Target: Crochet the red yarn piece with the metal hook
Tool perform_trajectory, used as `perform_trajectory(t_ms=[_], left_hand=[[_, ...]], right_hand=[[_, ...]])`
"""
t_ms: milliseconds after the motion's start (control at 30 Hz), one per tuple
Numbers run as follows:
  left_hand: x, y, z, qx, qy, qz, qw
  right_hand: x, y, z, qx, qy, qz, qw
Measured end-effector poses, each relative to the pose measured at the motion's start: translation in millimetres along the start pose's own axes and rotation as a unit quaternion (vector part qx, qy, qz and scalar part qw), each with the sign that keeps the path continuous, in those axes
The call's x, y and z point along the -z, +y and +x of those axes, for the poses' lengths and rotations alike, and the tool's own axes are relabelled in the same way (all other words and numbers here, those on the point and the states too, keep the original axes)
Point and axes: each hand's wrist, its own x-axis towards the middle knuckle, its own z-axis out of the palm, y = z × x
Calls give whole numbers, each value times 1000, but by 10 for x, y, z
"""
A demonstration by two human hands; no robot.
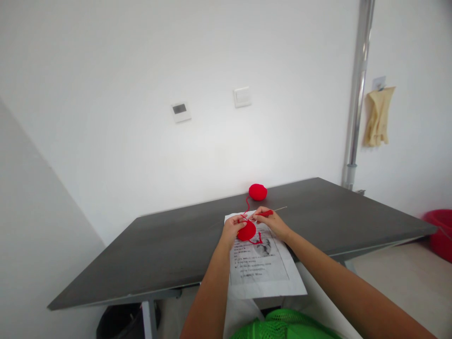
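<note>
Between my hands is a round red crocheted piece (246, 230), with a short yarn tail hanging from its lower right. My left hand (233, 226) pinches it at its left edge. In my right hand (270, 220) is a crochet hook (265, 213) with a red handle and a thin metal shaft pointing right; its other tip, near the piece, is too small to make out. A red strand runs from my left fingers back to a ball of red yarn (257, 192). Under both hands lies a printed sheet (263, 278) with text and a dark picture.
The dark grey table (169, 254) stands against a white wall with a thermostat (181, 112) and a switch (242, 97). Yellowish gloves (379, 117) hang beside a metal pipe (360, 94). A red tub (439, 235) is at right, a black bin (120, 322) below left.
</note>
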Motion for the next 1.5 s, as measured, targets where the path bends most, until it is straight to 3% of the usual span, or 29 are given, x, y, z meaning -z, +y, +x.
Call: perform_trajectory(t_ms=[300,667,1500], left_hand=[[0,1,-3,-7,1,12,1000],[3,5,4,-20,4,28,999],[-22,57,-5,-49,53,46,996]], right_hand=[[20,25,8,-32,-8,68,997],[5,1,-19,-30,-15,59,998],[-38,69,-14,63,-23,-42,997]])
